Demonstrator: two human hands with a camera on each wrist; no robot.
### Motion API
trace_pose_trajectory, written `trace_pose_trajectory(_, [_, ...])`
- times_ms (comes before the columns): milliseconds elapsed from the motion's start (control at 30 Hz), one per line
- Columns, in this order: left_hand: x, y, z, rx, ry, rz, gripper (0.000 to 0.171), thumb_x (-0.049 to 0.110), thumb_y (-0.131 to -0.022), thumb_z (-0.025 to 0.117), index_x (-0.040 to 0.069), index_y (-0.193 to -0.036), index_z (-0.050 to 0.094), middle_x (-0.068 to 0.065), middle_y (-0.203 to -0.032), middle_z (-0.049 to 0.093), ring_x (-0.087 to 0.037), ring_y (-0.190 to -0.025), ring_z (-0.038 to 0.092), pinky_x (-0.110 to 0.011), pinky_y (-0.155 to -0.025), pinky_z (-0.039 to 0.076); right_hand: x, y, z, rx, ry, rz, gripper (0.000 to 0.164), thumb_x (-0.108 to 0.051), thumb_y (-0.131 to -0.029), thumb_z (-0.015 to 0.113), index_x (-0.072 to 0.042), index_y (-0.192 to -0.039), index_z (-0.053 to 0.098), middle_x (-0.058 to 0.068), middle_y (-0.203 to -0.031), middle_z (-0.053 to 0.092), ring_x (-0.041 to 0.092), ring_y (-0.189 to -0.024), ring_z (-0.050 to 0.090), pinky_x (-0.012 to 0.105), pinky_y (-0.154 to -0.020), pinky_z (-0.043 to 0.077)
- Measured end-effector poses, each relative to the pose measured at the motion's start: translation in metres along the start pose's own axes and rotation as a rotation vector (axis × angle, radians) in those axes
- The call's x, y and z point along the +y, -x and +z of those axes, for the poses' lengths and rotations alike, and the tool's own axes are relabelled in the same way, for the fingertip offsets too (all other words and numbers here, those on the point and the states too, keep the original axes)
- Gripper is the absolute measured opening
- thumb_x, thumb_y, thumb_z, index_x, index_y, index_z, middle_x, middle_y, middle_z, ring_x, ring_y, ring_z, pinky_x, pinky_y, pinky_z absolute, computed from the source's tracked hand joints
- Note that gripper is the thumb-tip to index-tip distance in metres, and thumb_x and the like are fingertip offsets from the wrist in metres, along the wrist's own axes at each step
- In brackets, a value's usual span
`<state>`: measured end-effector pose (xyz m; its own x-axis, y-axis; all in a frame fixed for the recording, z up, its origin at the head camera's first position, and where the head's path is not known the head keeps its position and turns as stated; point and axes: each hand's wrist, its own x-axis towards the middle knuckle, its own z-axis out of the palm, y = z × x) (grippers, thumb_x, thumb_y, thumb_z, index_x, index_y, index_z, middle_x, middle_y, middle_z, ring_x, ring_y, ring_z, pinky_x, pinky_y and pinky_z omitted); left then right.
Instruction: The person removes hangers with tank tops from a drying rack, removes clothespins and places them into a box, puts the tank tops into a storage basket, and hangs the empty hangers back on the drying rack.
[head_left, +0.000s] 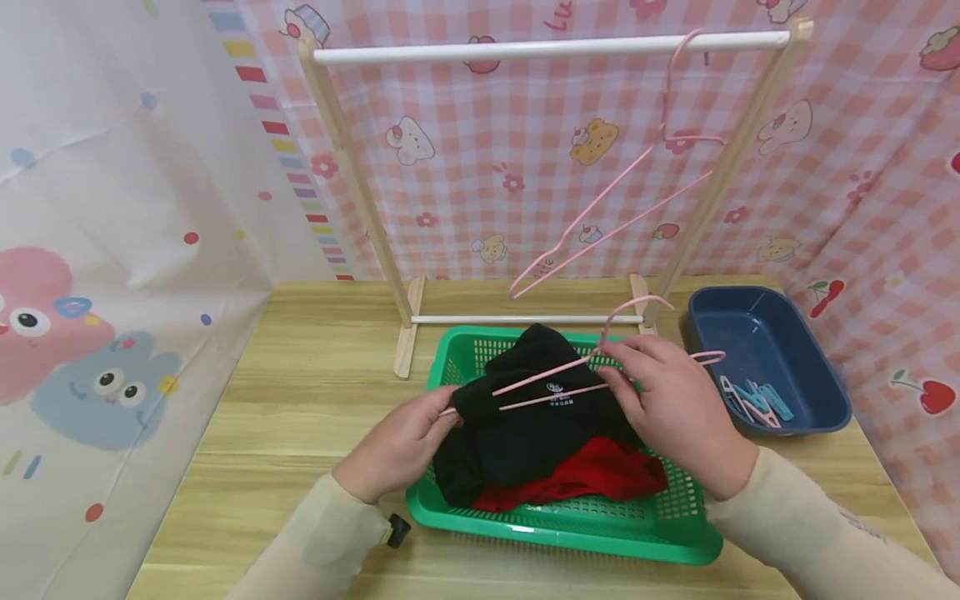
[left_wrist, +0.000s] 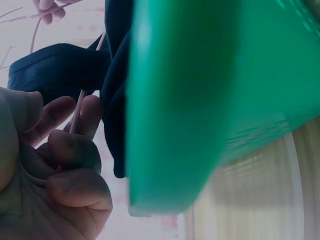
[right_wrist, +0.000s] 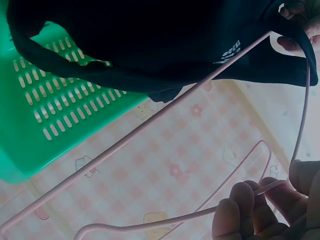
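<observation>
A pink clothes hanger (head_left: 543, 374) runs through a strap of a black garment (head_left: 517, 446) with small white print. My right hand (head_left: 671, 412) grips this hanger just below its hook, thumb and fingers round the wire in the right wrist view. At the other end, my left hand (head_left: 401, 442) holds the hanger's tip where it comes out of the strap, its fingers (left_wrist: 75, 150) curled round the wire. The garment lies over a green basket (head_left: 570, 542), with a red garment (head_left: 600, 472) beneath it.
Behind the basket stands a wooden rack with a white rail (head_left: 480, 52), where another pink hanger (head_left: 600, 200) hangs at the right. A dark blue tub (head_left: 776, 333) with several clothespins (head_left: 765, 400) sits right of the basket. Patterned cloth (head_left: 465, 167) surrounds the wooden table (head_left: 300, 367).
</observation>
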<state>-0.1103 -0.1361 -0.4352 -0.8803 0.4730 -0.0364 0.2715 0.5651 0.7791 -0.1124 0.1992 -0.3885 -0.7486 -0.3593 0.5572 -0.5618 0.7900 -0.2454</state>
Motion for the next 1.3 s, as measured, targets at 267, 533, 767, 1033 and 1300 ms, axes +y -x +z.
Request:
trace_pose_trajectory(267, [0.003,0.000,0.003,-0.026,0.032,-0.001,0.033,0.020,-0.113,0.048,0.025,-0.143,0.058,0.003,-0.136,0.067,-0.014,-0.123,0.063,-0.048,-0.111,0.049,-0.005,-0.005,0.000,-0.023,0.001,0.038,0.029,-0.016,-0.092,0.081,-0.006,-0.118,0.077,0.013,-0.114,0.077,0.033,-0.106,0.073,0.054,-0.086,0.059])
trace_pose_trajectory(533, [0.002,0.000,0.007,-0.050,0.038,0.011,0.035,0.020,-0.113,0.047,0.026,-0.147,0.054,0.003,-0.140,0.064,-0.016,-0.129,0.061,-0.051,-0.115,0.047,-0.006,-0.006,0.004,-0.023,-0.027,0.076,0.013,-0.021,-0.096,0.077,-0.012,-0.103,0.073,0.008,-0.103,0.076,0.026,-0.087,0.072,0.046,-0.066,0.055])
trace_pose_trajectory(767, [0.002,-0.001,0.009,-0.053,0.029,0.039,0.037,0.024,-0.113,0.048,0.030,-0.150,0.050,0.005,-0.143,0.062,-0.014,-0.131,0.059,-0.051,-0.115,0.046,-0.007,-0.010,0.005,-0.033,-0.044,0.114,0.004,-0.016,-0.096,0.076,-0.016,-0.096,0.072,0.003,-0.092,0.073,0.017,-0.075,0.063,0.039,-0.063,0.048])
trace_pose_trajectory(1033, [0.004,-0.001,0.009,-0.049,0.055,-0.003,0.055,0.033,-0.110,0.055,0.021,-0.160,0.037,0.004,-0.130,0.069,-0.012,-0.122,0.067,-0.045,-0.110,0.051,-0.007,-0.014,0.001,-0.025,-0.044,0.141,0.011,-0.017,-0.098,0.073,-0.018,-0.088,0.067,0.001,-0.084,0.066,0.015,-0.069,0.052,0.035,-0.060,0.041])
trace_pose_trajectory(1300, [0.008,-0.003,0.009,-0.028,0.117,0.051,0.069,0.031,-0.107,0.062,0.027,-0.166,0.027,-0.002,-0.150,0.057,-0.018,-0.137,0.061,-0.044,-0.114,0.049,-0.007,-0.015,0.000,-0.006,-0.045,0.138,0.012,-0.016,-0.097,0.073,-0.017,-0.087,0.068,0.001,-0.086,0.066,0.015,-0.070,0.051,0.035,-0.061,0.041])
